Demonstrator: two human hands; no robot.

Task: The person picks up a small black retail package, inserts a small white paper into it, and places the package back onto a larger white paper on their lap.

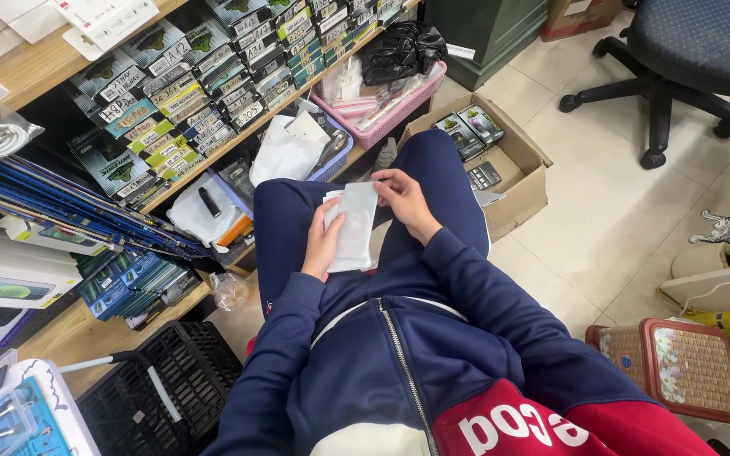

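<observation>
I sit with a flat white packet (355, 226) over my lap, held between both hands. My left hand (323, 243) grips its left edge from below. My right hand (402, 198) pinches its upper right corner. The packet looks like a thin translucent sleeve with something flat inside. My legs in dark blue trousers (445, 181) lie under it.
Wooden shelves (238, 135) at the left hold several small boxed items. A pink basket (407, 101) and an open cardboard box (513, 160) stand ahead on the tiled floor. A black crate (162, 388) is at my left, an office chair (678, 59) at the far right, and a woven stool (686, 367) near my right.
</observation>
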